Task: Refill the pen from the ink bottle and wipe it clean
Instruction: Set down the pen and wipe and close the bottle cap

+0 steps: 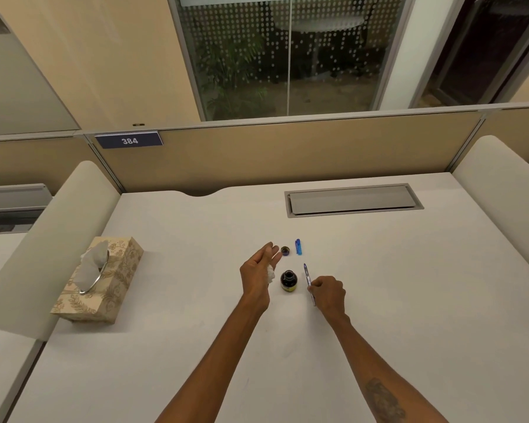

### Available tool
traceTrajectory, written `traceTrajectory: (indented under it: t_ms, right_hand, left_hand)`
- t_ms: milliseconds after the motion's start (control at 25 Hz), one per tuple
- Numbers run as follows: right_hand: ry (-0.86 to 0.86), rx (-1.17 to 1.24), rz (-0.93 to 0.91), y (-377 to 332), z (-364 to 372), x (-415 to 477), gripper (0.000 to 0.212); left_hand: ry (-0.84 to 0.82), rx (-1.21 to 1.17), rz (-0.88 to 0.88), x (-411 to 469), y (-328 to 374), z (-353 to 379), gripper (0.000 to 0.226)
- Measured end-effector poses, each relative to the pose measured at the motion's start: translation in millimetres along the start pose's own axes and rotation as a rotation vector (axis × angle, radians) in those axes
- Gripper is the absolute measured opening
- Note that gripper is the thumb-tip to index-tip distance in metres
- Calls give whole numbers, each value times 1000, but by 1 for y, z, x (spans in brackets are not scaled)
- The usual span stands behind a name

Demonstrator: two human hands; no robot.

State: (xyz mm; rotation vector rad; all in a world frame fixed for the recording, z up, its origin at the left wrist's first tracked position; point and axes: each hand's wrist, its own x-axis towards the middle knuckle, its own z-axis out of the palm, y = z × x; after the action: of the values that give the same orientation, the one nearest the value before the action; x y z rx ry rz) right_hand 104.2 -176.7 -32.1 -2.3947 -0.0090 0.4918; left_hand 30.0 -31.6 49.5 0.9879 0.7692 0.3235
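A small dark ink bottle [288,280] stands uncapped on the white desk [196,315], between my two hands. Its round cap [285,250] lies just beyond it, and a blue pen cap [298,247] lies to the right of that. My right hand [327,293] holds the blue pen [308,277] to the right of the bottle, tip pointing away from me. My left hand [258,270] hovers left of the bottle with its fingers stretched out and a crumpled white tissue [270,273] tucked in the palm.
A patterned tissue box [100,280] with a tissue sticking out sits at the left of the desk. A grey cable hatch [353,199] is set into the desk at the back right. Padded dividers flank both sides, and a partition panel closes the back.
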Motion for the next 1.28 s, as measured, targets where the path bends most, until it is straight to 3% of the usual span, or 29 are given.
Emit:
traceTrajectory:
  t_ms: [520,880,920,1040,1160,1280]
  right_hand:
    - [-9,-163,-25,-2,20,-1,18]
    - [44,-51,-10,-2,17,-5,22]
    - [88,-31,-46,-4,14,-8,15]
    - [227,90,-193,-22,1,-21,26]
    - [303,237,-338,-52,-19,-30,19]
    - [21,466,-436,-82,-46,-44,19]
  left_hand:
    - [-29,-1,-7,-3,1,-7,27]
    - [-63,30,16,-8,5,-5,34]
    - [-72,27,16,-9,6,-4,35]
    - [-100,41,31,-13,10,1,40]
    - [-118,76,57,-18,16,6,42]
    - [-124,78,90,-24,26,11,42]
